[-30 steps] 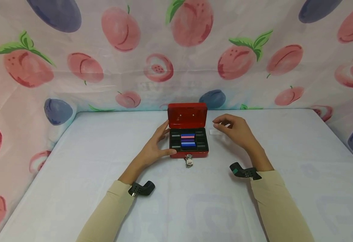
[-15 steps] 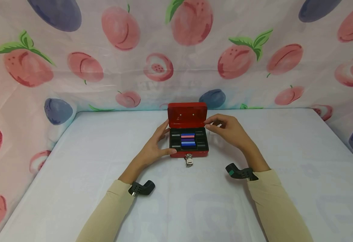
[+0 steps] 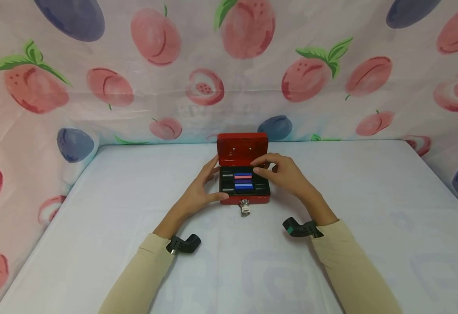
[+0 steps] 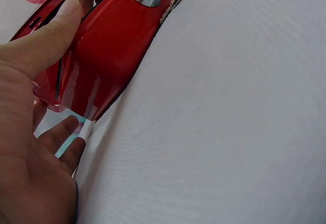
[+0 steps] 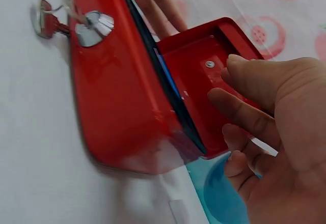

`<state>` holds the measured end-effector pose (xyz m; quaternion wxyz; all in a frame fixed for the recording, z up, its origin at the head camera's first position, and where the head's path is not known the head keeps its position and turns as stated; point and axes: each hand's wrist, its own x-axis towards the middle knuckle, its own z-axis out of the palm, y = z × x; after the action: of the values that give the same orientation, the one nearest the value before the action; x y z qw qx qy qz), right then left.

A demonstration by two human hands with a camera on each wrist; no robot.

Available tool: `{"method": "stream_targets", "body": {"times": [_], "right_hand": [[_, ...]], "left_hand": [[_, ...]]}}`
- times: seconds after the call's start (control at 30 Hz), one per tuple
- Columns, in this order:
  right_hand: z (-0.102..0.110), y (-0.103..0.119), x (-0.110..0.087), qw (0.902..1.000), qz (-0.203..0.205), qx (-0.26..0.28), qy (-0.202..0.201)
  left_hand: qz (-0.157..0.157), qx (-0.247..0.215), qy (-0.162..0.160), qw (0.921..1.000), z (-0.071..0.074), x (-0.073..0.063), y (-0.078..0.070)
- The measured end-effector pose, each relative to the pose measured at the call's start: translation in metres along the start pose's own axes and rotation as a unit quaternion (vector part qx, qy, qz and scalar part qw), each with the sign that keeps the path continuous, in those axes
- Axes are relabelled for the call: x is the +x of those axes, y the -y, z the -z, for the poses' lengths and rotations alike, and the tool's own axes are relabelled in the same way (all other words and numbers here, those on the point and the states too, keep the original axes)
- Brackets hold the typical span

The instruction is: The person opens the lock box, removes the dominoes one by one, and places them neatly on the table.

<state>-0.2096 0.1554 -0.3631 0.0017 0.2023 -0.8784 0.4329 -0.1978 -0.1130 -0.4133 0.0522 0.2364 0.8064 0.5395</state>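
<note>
A red cash box (image 3: 245, 200) stands on the table, lid (image 3: 236, 148) raised, keys (image 3: 245, 210) hanging at its front lock (image 5: 94, 28). Its black tray (image 3: 227, 178) carries several blue, pink and purple strips (image 3: 243, 181) in the middle. My left hand (image 3: 199, 192) holds the box's left side, thumb over the front rim and fingers along the side toward the lid. My right hand (image 3: 281, 173) hovers over the tray's right rear part. Its thumb and index finger are apart in the right wrist view, with nothing visible between them.
White cloth covers the table (image 3: 350, 187). A fruit-printed curtain (image 3: 252, 96) hangs close behind the box. A small whitish rectangle (image 5: 178, 211) lies beside the box's right side in the right wrist view. Black wrist devices (image 3: 183, 244) sit on both forearms.
My right hand has moved left, from beside the box to over the tray's right part. The left hand and the box have stayed in place.
</note>
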Motion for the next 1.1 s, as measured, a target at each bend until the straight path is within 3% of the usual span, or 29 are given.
{"method": "stream_targets", "body": {"times": [0.73, 1.1], "right_hand": [[-0.023, -0.003, 0.004, 0.9966, 0.048, -0.057, 0.035], [-0.026, 0.0, 0.005, 0.9946, 0.026, -0.09, 0.044]], "left_hand": [[0.01, 0.001, 0.005, 0.9999, 0.001, 0.0, -0.001], [0.011, 0.0, 0.004, 0.9999, 0.001, -0.001, -0.003]]}}
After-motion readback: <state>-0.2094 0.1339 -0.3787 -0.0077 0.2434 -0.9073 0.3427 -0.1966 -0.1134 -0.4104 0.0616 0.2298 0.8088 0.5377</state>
